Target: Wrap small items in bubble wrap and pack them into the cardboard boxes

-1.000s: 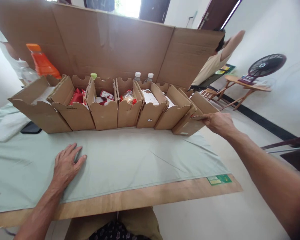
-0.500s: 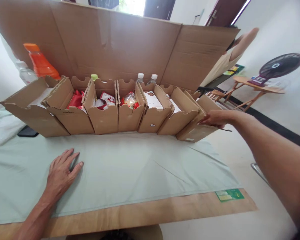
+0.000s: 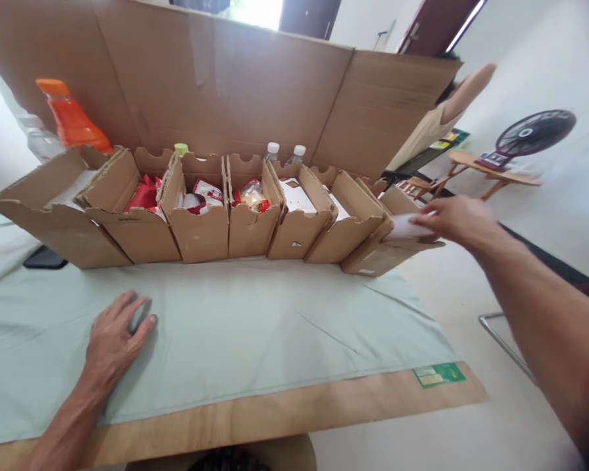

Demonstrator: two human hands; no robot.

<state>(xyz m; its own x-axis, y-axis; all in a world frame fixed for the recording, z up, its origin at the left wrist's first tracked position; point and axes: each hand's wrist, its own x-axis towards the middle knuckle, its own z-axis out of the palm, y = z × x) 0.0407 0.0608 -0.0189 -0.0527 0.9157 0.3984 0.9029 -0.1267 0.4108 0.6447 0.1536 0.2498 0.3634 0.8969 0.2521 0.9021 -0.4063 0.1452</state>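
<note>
My right hand [image 3: 459, 222] is at the rightmost cardboard box [image 3: 370, 258], with thumb and fingers pinched on a thin white piece [image 3: 406, 226] that looks like paper or card. Motion blurs that piece, and its lower part is inside the box. On the pale green cloth [image 3: 226, 327] my left hand [image 3: 118, 330] rests palm down, fingers apart, holding nothing. Other open boxes stand in a row: one holds a red packet [image 3: 144, 193], another a clear and red snack packet [image 3: 251, 196], another a white box with a brown mark [image 3: 297, 195].
Behind the row rises a tall cardboard panel [image 3: 226, 85]. An orange bottle [image 3: 73, 118] and white-capped bottles [image 3: 271, 152] stand between. A black phone-like object [image 3: 45, 257] lies at left, a green card [image 3: 439, 374] at the front edge. Beyond are a fan [image 3: 535, 134] and another person's arm [image 3: 471, 91].
My right hand has risen from the rightmost box's edge, and the white piece now shows between its fingers. My left hand stays on the cloth. The whole view has shifted slightly.
</note>
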